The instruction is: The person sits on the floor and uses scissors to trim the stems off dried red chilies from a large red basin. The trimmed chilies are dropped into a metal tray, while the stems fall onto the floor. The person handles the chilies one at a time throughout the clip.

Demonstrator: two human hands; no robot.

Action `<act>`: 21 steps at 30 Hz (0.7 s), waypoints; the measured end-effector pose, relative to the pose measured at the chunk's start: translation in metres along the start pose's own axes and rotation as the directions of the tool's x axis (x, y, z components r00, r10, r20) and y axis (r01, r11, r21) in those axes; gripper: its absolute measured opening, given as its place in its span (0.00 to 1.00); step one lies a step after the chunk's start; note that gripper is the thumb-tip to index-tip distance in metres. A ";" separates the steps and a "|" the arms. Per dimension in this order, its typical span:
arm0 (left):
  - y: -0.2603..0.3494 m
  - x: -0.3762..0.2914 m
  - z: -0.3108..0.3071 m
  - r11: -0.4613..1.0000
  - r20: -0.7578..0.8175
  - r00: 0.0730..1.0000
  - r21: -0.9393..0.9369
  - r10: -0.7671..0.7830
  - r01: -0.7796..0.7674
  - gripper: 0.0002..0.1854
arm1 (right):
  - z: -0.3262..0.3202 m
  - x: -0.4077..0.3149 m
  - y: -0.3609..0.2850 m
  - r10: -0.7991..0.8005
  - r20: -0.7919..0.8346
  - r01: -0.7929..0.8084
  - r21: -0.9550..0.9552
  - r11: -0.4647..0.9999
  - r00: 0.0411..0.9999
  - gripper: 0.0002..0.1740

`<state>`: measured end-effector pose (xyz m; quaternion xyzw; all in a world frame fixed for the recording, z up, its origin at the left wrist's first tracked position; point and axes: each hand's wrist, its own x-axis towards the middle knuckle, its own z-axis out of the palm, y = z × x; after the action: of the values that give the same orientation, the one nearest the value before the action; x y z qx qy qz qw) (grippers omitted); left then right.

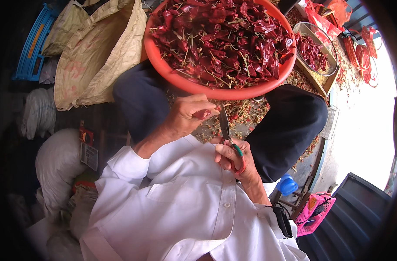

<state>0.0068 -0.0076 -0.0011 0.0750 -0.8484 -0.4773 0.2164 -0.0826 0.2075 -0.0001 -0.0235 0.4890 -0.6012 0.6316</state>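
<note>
My left hand [189, 112] grips a dried red chili pepper [202, 114], whose stem end points toward the scissors' blades. Scissors [224, 124] with wrapped green and red handles are in my right hand [236, 156], the blades reaching up to the pepper's stem end. Whether the blades touch the stem is too small to tell. Just beyond both hands, a large orange-red plastic basin [214, 94] holds a heap of dried red chilies [224, 42], many with stems on. Under my hands, cut stems and chili bits [240, 114] litter the floor between my knees.
A woven sack [84, 65] with its mouth open stands left of the basin. To the right, a round sieve [316, 49] with chili pieces rests on a wooden tray [317, 78]. A calculator [89, 156] leans on a white sack [59, 156]. A pink plastic basket [316, 213] sits at lower right.
</note>
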 end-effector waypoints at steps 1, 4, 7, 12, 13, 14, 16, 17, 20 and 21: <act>0.000 -0.001 0.002 0.999 -0.012 0.999 -0.017 -0.034 0.034 0.09 | 0.000 0.001 0.002 0.002 0.056 -0.008 0.118 0.993 0.998 0.19; -0.002 -0.003 0.007 0.969 -0.034 0.979 -0.154 -0.201 0.194 0.06 | -0.002 0.009 0.010 -0.059 0.278 -0.059 0.399 0.915 0.959 0.21; -0.002 -0.006 0.017 0.814 0.008 0.895 -0.412 -0.446 0.409 0.06 | -0.005 0.013 0.016 -0.061 0.360 -0.141 0.509 0.849 0.931 0.24; 0.002 -0.008 0.021 0.637 0.097 0.778 -0.516 -0.621 0.573 0.08 | -0.011 0.023 -0.002 -0.239 0.219 0.036 0.662 0.749 0.946 0.22; 0.004 -0.008 0.017 0.644 0.078 0.790 -0.532 -0.609 0.549 0.08 | -0.017 0.028 -0.012 -0.303 0.167 0.102 0.703 0.704 0.938 0.21; 0.005 -0.008 0.008 0.642 0.069 0.789 -0.540 -0.611 0.544 0.08 | -0.024 0.031 -0.021 -0.322 0.110 0.158 0.698 0.699 0.940 0.21; 0.005 -0.004 -0.014 0.705 -0.032 0.792 -0.480 -0.610 0.523 0.08 | -0.034 0.039 -0.032 -0.350 0.040 0.234 0.672 0.702 0.936 0.21; 0.004 -0.002 -0.030 0.765 -0.157 0.799 -0.441 -0.581 0.470 0.07 | -0.037 0.043 -0.034 -0.362 0.060 0.247 0.628 0.738 0.930 0.21; -0.003 0.009 -0.110 0.921 -0.465 0.795 -0.198 -0.389 0.335 0.09 | -0.039 0.058 -0.027 -0.265 -0.010 0.206 0.657 0.725 0.964 0.21; -0.006 0.016 -0.141 0.942 -0.563 0.763 -0.097 -0.317 0.320 0.10 | -0.037 0.063 -0.022 -0.256 -0.010 0.191 0.694 0.694 0.967 0.22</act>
<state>0.0538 -0.1259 0.0620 0.3576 -0.7203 -0.4604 0.3760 -0.1352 0.1730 -0.0433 0.1272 0.1953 -0.8103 0.5377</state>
